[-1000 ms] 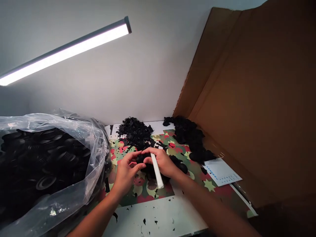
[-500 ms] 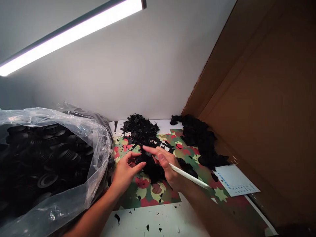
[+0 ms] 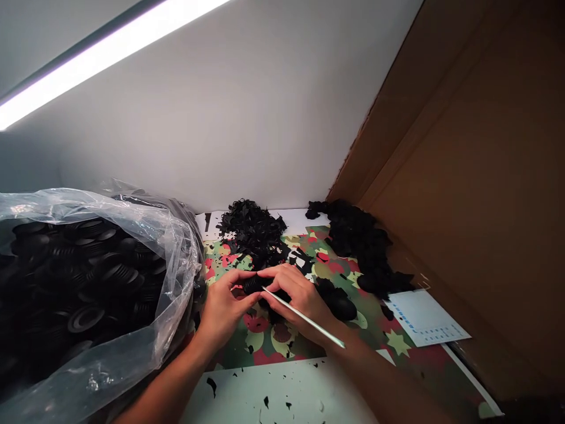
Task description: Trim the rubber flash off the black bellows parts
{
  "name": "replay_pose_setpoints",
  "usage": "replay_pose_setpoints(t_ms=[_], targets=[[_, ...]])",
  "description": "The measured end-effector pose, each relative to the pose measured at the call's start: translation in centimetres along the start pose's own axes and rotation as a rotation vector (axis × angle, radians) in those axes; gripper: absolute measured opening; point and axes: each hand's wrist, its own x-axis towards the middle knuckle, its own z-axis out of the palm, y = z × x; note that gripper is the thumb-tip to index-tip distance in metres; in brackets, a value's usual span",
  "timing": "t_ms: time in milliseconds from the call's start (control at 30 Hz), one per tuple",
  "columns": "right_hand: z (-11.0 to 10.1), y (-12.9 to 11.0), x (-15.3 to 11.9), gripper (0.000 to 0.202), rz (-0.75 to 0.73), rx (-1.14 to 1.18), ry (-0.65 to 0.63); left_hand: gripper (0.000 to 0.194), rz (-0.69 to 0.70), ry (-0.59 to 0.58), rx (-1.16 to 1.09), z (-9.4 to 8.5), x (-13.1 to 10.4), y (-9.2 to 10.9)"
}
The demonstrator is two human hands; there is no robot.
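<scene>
Between the thumb and fingers of my left hand (image 3: 222, 305) is a small black ribbed rubber part (image 3: 251, 285), shaped like a bellows. My right hand (image 3: 300, 297) grips a thin white stick-like tool (image 3: 311, 323), its shaft slanting down to the right. The fingertips of this hand also touch the right side of the ribbed part. Whatever the tool's tip does at the part is too small to tell. Under both hands lies a camouflage-patterned sheet (image 3: 223, 353) strewn with black scraps.
On the left stands a clear plastic bag (image 3: 179, 247) full of black ribbed parts. Black shreds (image 3: 251, 227) are heaped at the back. More black pieces (image 3: 362, 244) line the cardboard wall (image 3: 477, 165), near a white printed card (image 3: 428, 318). A tube light (image 3: 110, 53) hangs above.
My right hand has come down and left, its outstretched index finger now bent in against the ribbed part. The white tool has shifted left with it. My left hand keeps its hold.
</scene>
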Motion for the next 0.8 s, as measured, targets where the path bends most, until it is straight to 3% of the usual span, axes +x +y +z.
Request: replay_pose_setpoints(t_ms=[167,367,433,567,700,800], targets=[[0.1,0.2,0.1,0.014,-0.063,-0.028,0.012,0.022,0.062,-0.016,0.067,0.1,-0.1,0.2],[0.5,-0.5,0.1,0.016,-0.100,-0.084,0.021,0.018,0.116,0.048,0.075,0.1,-0.6,0.2],[0.6,-0.3,0.4,0.016,0.005,-0.082,0.043,0.016,0.124,0.059,0.038,0.2,-0.8,0.4],[0.1,2.0,1.2,0.016,0.445,-0.106,0.103,0.023,0.051,0.061,-0.140,0.4,-0.6,0.7],[-1.7,4.9,1.3,0.020,0.581,-0.145,0.185,0.038,-0.099,0.049,-0.301,0.4,0.1,0.7],[-2.9,5.4,1.2,0.019,0.623,-0.144,0.241,0.045,-0.113,0.068,-0.338,0.4,0.2,0.8]])
